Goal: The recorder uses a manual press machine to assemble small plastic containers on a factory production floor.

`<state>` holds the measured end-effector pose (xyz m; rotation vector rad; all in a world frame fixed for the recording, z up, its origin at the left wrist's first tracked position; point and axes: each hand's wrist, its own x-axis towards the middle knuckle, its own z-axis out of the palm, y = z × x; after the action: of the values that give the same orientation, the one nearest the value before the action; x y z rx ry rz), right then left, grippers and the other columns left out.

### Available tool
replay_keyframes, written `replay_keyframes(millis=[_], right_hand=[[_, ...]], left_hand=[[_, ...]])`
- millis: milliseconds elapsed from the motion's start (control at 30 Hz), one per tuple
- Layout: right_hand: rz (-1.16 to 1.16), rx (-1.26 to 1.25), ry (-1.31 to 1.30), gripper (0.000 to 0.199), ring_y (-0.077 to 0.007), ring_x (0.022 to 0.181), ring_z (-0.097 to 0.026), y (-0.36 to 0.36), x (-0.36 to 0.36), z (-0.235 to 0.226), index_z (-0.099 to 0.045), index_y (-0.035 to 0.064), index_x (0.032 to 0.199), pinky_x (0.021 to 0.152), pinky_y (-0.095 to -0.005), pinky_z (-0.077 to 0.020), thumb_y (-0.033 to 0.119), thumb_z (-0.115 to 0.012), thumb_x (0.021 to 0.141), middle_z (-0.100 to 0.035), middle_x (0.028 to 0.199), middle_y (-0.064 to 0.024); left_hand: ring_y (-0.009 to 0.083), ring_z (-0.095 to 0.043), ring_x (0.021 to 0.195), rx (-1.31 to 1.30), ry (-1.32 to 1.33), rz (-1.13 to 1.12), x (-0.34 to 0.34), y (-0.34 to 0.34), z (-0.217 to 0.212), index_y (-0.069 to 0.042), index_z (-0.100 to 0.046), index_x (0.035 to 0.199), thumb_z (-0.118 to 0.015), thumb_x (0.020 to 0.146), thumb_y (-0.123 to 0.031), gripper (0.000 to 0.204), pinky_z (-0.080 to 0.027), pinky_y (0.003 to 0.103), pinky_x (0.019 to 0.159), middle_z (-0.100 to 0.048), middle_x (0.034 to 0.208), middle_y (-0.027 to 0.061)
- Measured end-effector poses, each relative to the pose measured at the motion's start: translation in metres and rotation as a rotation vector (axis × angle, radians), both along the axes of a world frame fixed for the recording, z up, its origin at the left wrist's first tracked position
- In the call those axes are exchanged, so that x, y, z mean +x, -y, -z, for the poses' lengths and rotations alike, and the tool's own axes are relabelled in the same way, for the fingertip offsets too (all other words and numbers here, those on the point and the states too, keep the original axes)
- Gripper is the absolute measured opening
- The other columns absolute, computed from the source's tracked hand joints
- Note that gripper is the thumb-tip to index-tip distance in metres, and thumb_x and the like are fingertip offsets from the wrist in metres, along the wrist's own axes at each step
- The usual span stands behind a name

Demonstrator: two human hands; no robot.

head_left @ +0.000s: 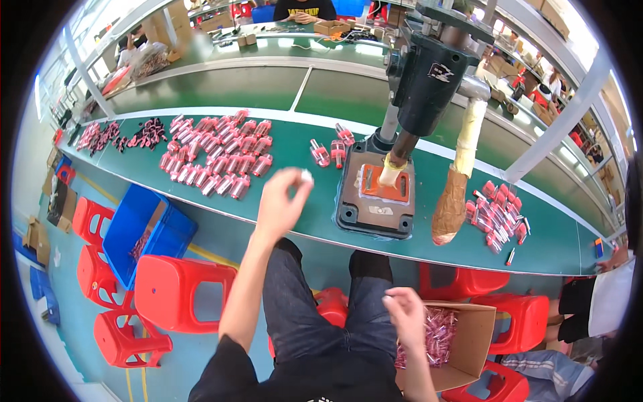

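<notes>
My left hand (280, 206) is over the near part of the green tabletop (295, 151). Its thumb and forefinger meet in a pinch, with a small white spot at the tips that I cannot identify. Many small pink-and-clear cylindrical pieces (218, 153) lie in a group left of it; several more such pieces (338, 153) lie beyond it. Beside my right thigh, my right hand (405, 315) hangs with fingers curled together; what they hold, if anything, is unclear. Close by is an open cardboard box (472, 342) holding many pink, shiny pieces.
A dark lever press (429, 80) with a wrapped handle (462, 161) stands on the table, an orange plate (385, 184) on its base. More pink pieces (495, 211) lie to its right. Red stools (177, 291) and a blue bin (144, 231) stand on the floor. Other people sit nearby.
</notes>
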<state>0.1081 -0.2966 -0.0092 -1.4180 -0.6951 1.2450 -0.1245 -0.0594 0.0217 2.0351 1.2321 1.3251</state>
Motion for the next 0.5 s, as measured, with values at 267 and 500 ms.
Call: replay_keyframes(millis=[267,500], right_hand=[[-0.256,-0.095,0.859,0.022,-0.0276,0.066,-0.066,0.024,-0.014,0.134,-0.069,0.0047,0.098,0.065,-0.0371,-0.0514,0.019,-0.073,0.081,-0.066,0.069,-0.0103],[-0.228,-0.092,0.560,0.019,-0.0087,0.060,-0.058,0.017,0.006,0.132,-0.069,0.0008,0.098,0.059,-0.0265,-0.0474,0.015,-0.072,0.086,-0.064,0.068,-0.0040]], left_hand=[[0.0358,-0.050,0.123,0.164,-0.563,-0.089,0.010,-0.092,0.045,-0.007,-0.057,0.124,-0.075,0.080,-0.020,0.049,-0.041,0.043,0.100,-0.048,0.138,0.0192],[0.0296,-0.057,0.116,0.041,-0.113,-0.063,0.024,-0.050,0.016,-0.005,-0.057,0.123,-0.073,0.082,-0.015,0.045,-0.047,0.040,0.093,-0.058,0.125,0.0135]])
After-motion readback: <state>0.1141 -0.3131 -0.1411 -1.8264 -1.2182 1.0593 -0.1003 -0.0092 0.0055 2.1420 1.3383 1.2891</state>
